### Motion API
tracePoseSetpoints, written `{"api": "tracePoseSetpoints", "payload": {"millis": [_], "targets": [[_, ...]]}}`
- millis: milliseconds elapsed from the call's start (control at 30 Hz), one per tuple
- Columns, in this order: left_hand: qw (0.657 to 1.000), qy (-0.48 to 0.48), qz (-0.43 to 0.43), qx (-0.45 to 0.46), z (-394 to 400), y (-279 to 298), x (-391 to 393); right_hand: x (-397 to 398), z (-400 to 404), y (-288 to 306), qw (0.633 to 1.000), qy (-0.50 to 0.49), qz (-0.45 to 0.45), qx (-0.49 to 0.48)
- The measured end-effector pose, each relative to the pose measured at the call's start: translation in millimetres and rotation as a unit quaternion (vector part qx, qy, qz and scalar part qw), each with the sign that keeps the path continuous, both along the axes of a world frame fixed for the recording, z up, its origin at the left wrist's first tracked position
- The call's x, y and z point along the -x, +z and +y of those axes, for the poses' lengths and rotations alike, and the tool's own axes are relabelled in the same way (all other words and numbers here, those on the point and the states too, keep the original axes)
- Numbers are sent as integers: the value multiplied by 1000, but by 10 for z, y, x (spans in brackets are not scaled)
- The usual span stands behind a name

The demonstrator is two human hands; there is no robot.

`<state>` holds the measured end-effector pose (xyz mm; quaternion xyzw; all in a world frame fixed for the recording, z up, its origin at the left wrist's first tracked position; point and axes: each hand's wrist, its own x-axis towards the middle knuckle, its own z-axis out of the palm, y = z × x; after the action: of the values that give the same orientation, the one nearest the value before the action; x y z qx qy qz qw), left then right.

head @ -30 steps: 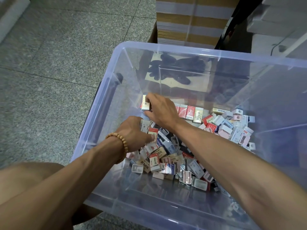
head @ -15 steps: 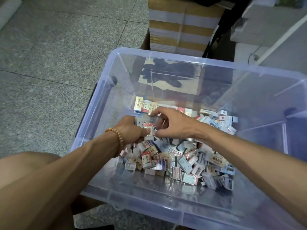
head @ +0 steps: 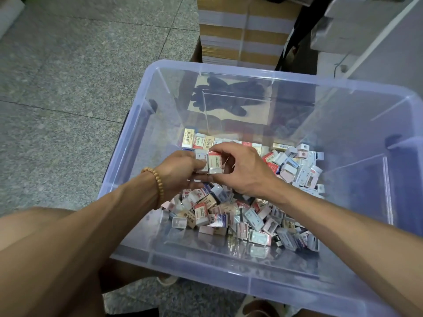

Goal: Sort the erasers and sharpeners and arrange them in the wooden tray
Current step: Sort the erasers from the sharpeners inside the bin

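Observation:
A clear plastic bin (head: 229,69) holds a loose pile of wrapped erasers and small sharpeners (head: 240,216). Along its far wall stands a neat row of erasers (head: 199,140). Both my hands meet above the pile, in front of that row. My right hand (head: 242,172) pinches a red-and-white wrapped eraser (head: 215,163) between thumb and fingers. My left hand (head: 180,172), with a bead bracelet on the wrist, grips a pale wrapped eraser (head: 201,160) pressed side by side against the red one. No wooden tray is in view.
The bin sits on a grey speckled floor (head: 68,88). Stacked cardboard boxes (head: 245,30) stand behind it, and a white table frame (head: 366,42) is at the upper right. My knee (head: 34,223) is at the lower left.
My right hand has drawn back from the far row and taken up a red-and-white eraser. Both hands now hold their erasers together, slightly higher above the pile.

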<state>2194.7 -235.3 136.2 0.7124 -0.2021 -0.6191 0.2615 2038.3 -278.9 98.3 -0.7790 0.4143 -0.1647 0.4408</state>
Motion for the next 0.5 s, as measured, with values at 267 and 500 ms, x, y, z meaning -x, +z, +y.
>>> {"api": "tracePoseSetpoints", "payload": {"millis": [267, 500], "targets": [[996, -3, 92, 1, 18, -15, 29, -33, 9, 38, 999, 19, 18, 33], [896, -380, -221, 57, 63, -150, -9, 80, -129, -79, 996, 17, 83, 41]]}}
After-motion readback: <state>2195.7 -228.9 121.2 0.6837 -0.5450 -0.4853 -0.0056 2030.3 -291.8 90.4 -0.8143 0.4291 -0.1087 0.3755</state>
